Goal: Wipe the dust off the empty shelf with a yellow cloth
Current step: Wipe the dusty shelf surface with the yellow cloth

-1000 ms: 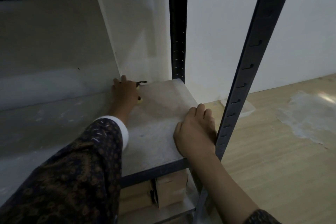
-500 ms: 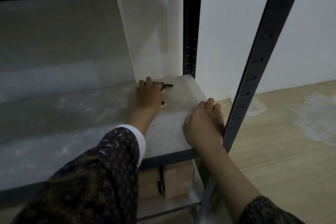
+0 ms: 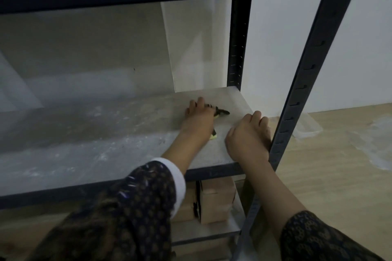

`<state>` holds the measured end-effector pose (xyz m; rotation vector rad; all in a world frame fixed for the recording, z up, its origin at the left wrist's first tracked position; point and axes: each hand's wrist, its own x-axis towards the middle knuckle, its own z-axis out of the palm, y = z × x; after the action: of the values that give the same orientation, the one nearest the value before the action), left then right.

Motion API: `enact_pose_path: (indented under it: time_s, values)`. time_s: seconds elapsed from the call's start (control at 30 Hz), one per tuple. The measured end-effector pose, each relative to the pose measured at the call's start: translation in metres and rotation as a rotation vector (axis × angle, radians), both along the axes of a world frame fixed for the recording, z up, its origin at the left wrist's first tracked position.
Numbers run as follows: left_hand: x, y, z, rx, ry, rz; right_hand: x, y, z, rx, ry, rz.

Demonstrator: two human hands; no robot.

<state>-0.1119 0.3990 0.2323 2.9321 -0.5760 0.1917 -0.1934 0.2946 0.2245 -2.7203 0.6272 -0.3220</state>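
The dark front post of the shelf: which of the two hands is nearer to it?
The right hand. It rests on the shelf board right beside the front post; the left hand lies farther in, toward the back, pressing on the yellow cloth.

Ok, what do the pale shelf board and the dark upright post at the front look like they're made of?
Pale grey flat shelf board: probably pressed wood or particle board, matt and unsealed-looking; the surface is dull, speckled and streaked with dust.
Dark slotted front upright post: most likely painted or powder-coated steel, semi-matt; it has thin folded edges and a row of punched slots.
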Motion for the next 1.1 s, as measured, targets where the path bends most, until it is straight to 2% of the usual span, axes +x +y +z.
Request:
enact_pose_path:
  time_s: [0.07,0.23,0.37,0.43,0.5,0.6,0.67,0.8,0.93,1.0,1.1]
  values:
    - [-0.003,0.008,-0.008,0.043,-0.035,0.050,0.000,0.000,0.000,-0.004,-0.002,0.004]
    - [0.015,0.083,0.003,0.123,0.064,0.294,-0.001,0.002,0.001,-0.003,-0.004,0.010]
    - [0.012,0.107,0.010,0.111,0.075,0.464,-0.001,0.002,-0.001,-0.017,-0.015,0.006]
    - [0.005,0.085,0.012,0.013,0.060,0.390,-0.002,0.002,-0.001,-0.012,-0.013,0.004]
    - [-0.012,0.047,0.008,-0.100,0.046,0.217,-0.001,0.001,-0.001,-0.008,-0.013,0.006]
    - [-0.042,0.008,-0.004,-0.073,-0.058,0.039,0.002,-0.002,-0.002,-0.015,-0.003,0.011]
    - [-0.043,0.017,-0.011,-0.049,-0.103,0.060,0.002,-0.002,-0.002,-0.003,0.000,0.015]
    - [-0.034,0.067,-0.010,0.011,-0.067,0.205,0.001,-0.001,-0.003,-0.049,0.005,0.061]
    - [-0.032,0.105,0.000,0.051,-0.051,0.339,-0.007,-0.003,-0.004,-0.043,-0.061,0.292]
    - [-0.039,0.099,0.003,-0.052,-0.061,0.301,-0.017,0.000,-0.004,-0.048,-0.079,0.415]
    - [-0.064,0.064,-0.003,-0.131,-0.101,0.106,-0.028,0.012,-0.011,-0.106,-0.066,0.519]
